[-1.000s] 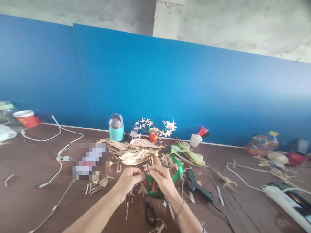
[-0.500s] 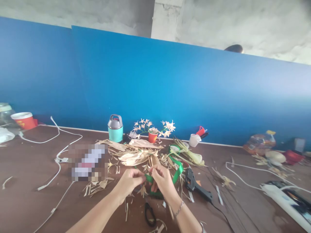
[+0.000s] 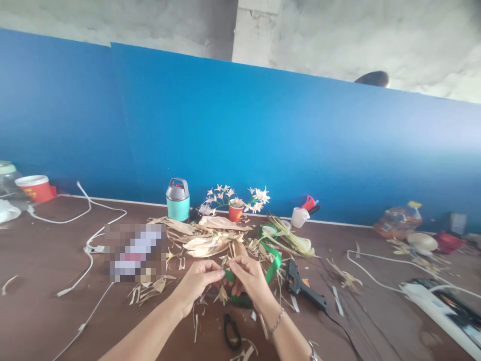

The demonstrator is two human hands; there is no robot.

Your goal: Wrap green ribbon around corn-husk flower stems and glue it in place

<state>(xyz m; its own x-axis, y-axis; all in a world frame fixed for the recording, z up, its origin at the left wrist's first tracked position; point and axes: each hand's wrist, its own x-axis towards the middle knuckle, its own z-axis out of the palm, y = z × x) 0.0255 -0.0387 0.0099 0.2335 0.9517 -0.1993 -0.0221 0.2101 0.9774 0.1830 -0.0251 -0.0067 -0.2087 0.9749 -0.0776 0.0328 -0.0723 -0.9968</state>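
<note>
Green ribbon [image 3: 273, 268] runs from a roll [image 3: 269, 230] at the back to my hands. Both hands are close together over the middle of the table. My left hand [image 3: 203, 278] pinches the ribbon between thumb and fingers. Just beside it, my right hand [image 3: 248, 278] is closed on the ribbon too, its fingers partly hidden. A pale dried-husk flower [image 3: 222, 295] hangs below the fingers. Black scissor handles [image 3: 232, 332] lie nearer to me, with the blades out of sight. Dried corn husks [image 3: 208, 244] are heaped behind my hands.
A black glue gun [image 3: 302, 286] lies right of my hands, its cord trailing forward. Behind the husks stand a turquoise flask [image 3: 178, 200] and a red cup [image 3: 235, 213] of husk flowers. A white power strip [image 3: 439, 316] is far right; white cables [image 3: 90, 250] cross the left side.
The view has shifted slightly. My hands stay close together on the green ribbon, with only small finger movement.
</note>
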